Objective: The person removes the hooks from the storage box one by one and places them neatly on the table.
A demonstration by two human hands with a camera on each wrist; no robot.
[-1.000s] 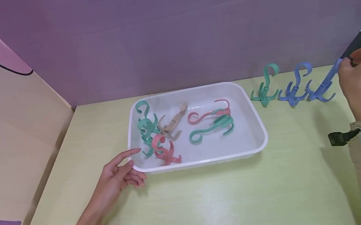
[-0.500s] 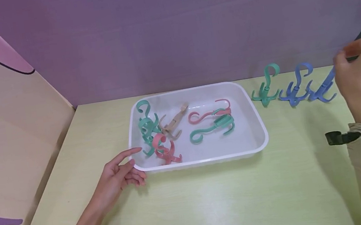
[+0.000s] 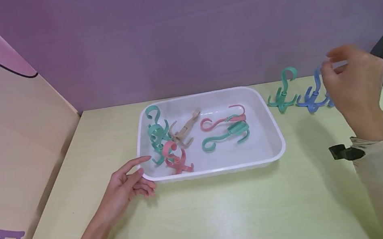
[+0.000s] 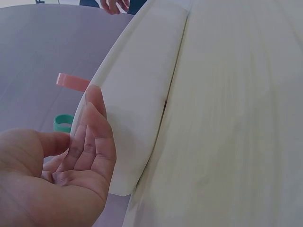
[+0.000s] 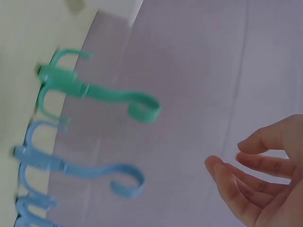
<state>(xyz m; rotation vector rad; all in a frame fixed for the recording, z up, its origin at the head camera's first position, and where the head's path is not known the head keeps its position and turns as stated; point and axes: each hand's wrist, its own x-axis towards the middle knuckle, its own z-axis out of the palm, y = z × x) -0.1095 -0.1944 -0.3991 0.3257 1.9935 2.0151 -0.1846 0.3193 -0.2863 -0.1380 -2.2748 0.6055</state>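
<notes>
Purple covered the far side as a broad backdrop (image 3: 183, 35), with a cream panel (image 3: 7, 141) along the left. A pale tabletop (image 3: 227, 216) spread in front of them. On it, toward the far edge, sat a white tray (image 3: 217, 171).

The right hand (image 3: 357, 84) hung above the far right of the tabletop, thumb and fingers apart and loosely bent, with nothing between them. The left hand (image 3: 125, 186) held the tray lightly at its near left corner, its digits on both sides of the rim.

Right of the tray, a green hooked piece (image 3: 280, 101) and a blue hooked piece (image 3: 310, 100) stood upright in a row; another blue piece (image 3: 330, 103) was mostly hidden by the right hand. In the tray's left part lay a green cluster (image 3: 158, 132), a pink curled piece (image 3: 178, 164) nearest the rim and a beige piece (image 3: 187, 128). Farther right, a slim pink piece (image 3: 219, 122) lay just beyond a long green piece (image 3: 237, 129).
</notes>
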